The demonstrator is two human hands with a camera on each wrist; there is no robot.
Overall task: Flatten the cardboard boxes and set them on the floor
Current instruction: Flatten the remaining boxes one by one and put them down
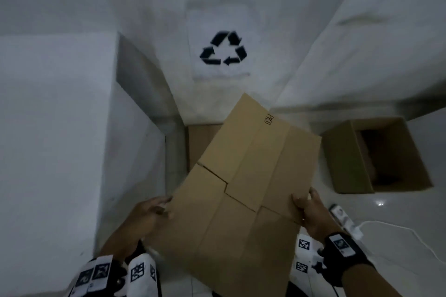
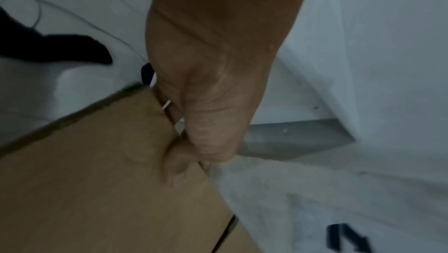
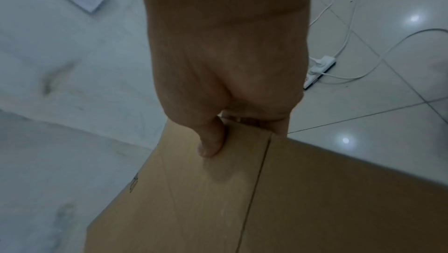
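Observation:
A flattened brown cardboard box point(image 1: 243, 176) is held up in front of me, tilted, over the floor. My left hand point(image 1: 154, 210) grips its left edge, thumb on top and fingers under, as the left wrist view shows at the left hand point(image 2: 194, 142) on the cardboard point(image 2: 97, 180). My right hand point(image 1: 306, 207) pinches the right edge, with the thumb lying on the cardboard point(image 3: 315, 199) in the right wrist view under the right hand point(image 3: 225, 123). Another flat brown cardboard piece point(image 1: 200, 142) lies on the floor beneath, against the wall. An open upright box point(image 1: 376, 154) stands at the right.
A white wall ahead carries a sheet with a black recycling sign point(image 1: 223, 48). A white cabinet or ledge point(image 1: 60, 128) stands at the left. A white power strip point(image 1: 345, 219) with cables point(image 3: 363, 61) lies on the tiled floor at the right.

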